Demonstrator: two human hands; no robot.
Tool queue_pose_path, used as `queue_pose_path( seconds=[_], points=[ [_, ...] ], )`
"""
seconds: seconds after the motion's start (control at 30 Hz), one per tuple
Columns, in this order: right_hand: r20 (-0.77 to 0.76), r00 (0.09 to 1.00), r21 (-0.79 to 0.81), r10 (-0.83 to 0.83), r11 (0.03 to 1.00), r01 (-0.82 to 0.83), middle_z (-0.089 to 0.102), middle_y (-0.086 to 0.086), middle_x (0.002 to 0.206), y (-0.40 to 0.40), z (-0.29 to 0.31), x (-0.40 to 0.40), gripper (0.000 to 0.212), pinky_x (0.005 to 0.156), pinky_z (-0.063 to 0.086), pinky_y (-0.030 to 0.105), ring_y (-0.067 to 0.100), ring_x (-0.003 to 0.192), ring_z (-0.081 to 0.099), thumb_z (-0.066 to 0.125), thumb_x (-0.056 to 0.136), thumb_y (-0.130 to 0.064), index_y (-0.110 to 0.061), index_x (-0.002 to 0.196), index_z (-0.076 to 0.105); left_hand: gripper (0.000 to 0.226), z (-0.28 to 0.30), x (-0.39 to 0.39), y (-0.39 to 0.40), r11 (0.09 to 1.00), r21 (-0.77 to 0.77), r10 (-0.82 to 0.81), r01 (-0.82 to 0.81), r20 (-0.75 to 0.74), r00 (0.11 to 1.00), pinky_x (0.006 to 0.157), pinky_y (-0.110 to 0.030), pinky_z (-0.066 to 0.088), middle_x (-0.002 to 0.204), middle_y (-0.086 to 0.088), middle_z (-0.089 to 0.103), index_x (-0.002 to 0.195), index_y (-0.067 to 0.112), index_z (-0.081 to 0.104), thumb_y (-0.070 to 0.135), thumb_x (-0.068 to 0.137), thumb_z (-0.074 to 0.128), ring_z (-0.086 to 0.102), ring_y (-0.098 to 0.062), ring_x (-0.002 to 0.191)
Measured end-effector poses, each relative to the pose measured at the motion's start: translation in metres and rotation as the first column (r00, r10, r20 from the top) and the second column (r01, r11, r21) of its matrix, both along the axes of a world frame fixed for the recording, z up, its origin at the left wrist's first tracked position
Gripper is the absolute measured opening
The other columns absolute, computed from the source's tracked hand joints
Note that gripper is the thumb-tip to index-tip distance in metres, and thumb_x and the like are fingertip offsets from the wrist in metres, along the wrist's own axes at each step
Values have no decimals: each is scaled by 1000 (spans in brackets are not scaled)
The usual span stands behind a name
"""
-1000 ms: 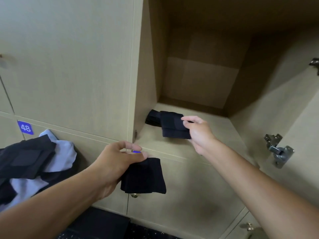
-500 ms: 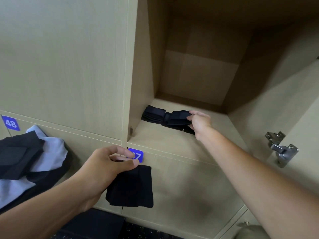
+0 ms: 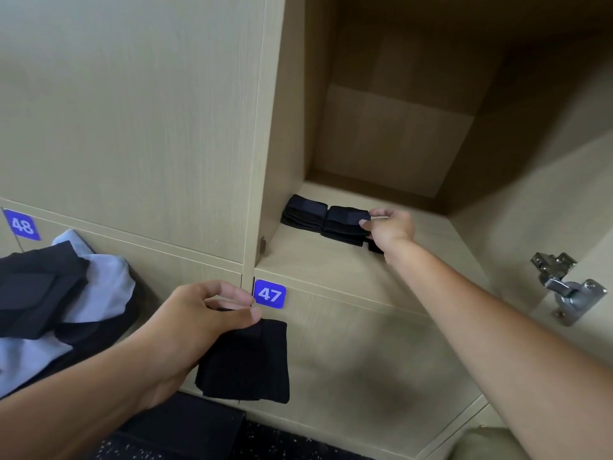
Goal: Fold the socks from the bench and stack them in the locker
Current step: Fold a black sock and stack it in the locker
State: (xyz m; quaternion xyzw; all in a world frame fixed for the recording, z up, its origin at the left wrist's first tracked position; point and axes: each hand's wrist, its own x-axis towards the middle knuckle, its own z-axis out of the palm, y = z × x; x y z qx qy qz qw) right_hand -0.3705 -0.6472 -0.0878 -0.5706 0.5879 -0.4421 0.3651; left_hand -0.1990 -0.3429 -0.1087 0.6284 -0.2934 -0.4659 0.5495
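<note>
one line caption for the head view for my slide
Right hand sets a folded black sock beside another in the open locker; left hand holds a third.

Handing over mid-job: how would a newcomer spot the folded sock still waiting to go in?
Find the blue 47 plate under the open locker. Just below-left of it, the left hand pinches a folded black sock: the only one hanging outside the locker.

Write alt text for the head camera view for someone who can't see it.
A person's right hand grips a folded black sock on the open locker's floor, beside another folded sock. The left hand pinches a third folded sock below a blue 47 label.
</note>
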Motion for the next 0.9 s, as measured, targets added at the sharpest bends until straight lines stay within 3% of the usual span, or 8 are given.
queue_pose_path(
  seconds=[0.1, 0.2, 0.37, 0.5, 0.63, 0.77, 0.83, 0.9],
  points=[
    [-141, 990, -81, 7, 996, -19, 68, 4, 96, 6, 2, 0, 22, 80, 46, 23, 21, 91, 64, 80, 84, -10, -12, 104, 72, 19, 2, -1, 1, 1000, -4, 1, -1, -11, 1000, 73, -34, 55, 91, -16, 77, 97, 9, 75, 9, 80, 83, 74, -24, 76],
    [-271, 962, -109, 20, 993, -51, 71, 6, 100, 8, 1, -2, 16, 80, 46, 25, 26, 95, 66, 82, 83, -17, -17, 93, 69, 20, 5, -2, 1, 1000, -10, 5, -5, -26, 1000, 72, -31, 54, 88, -13, 77, 99, 8, 75, 9, 81, 83, 73, -20, 73],
    [-370, 929, -219, -4, 972, -84, 71, 5, 116, 20, 6, -6, 22, 97, 49, 31, 26, 112, 64, 73, 91, -24, -15, 111, 73, 20, 12, -2, 4, 999, -29, 11, -14, -83, 996, 63, -26, 54, 86, -13, 75, 102, 6, 72, 9, 84, 80, 72, -19, 72],
    [-380, 922, -264, 72, 947, -182, 71, -7, 95, 47, 14, -8, 7, 80, 45, 27, 18, 92, 65, 68, 93, -24, -23, 89, 73, 20, 16, 1, 4, 997, -56, 48, -56, -137, 989, 55, -23, 54, 81, -10, 74, 105, 5, 71, 10, 87, 78, 71, -16, 67],
    [-332, 828, 7, 453, 879, -478, 78, 3, 89, 101, 34, -2, 24, 63, 47, 27, 13, 61, 63, 65, 97, -39, -18, 88, 73, 23, 18, 3, 2, 989, -108, 81, -101, -178, 981, 59, -24, 56, 83, -8, 74, 109, 7, 70, 11, 88, 77, 69, -14, 69],
    [-204, 575, 375, 792, 606, -702, 78, 7, 95, 166, 49, 6, 46, 65, 52, 25, 14, 73, 71, 60, 96, -50, -7, 111, 70, 27, 20, 3, -1, 977, -169, 100, -133, -192, 976, 61, -26, 56, 84, -8, 75, 113, 10, 69, 14, 87, 78, 70, -16, 72],
    [-117, 511, 417, 852, 509, -753, 77, 4, 92, 188, 46, 9, 43, 68, 55, 23, 11, 75, 70, 64, 95, -44, -6, 115, 69, 27, 22, 1, -2, 972, -193, 96, -132, -188, 978, 61, -26, 56, 86, -9, 75, 113, 12, 69, 16, 88, 77, 71, -17, 72],
    [-19, 547, 365, 837, 515, -776, 76, 3, 89, 198, 42, 11, 34, 60, 53, 18, 8, 71, 69, 71, 94, -26, -3, 118, 66, 23, 23, -1, -2, 972, -205, 75, -114, -187, 980, 63, -29, 56, 91, -12, 75, 114, 14, 68, 19, 92, 73, 70, -19, 73]
  ],
)
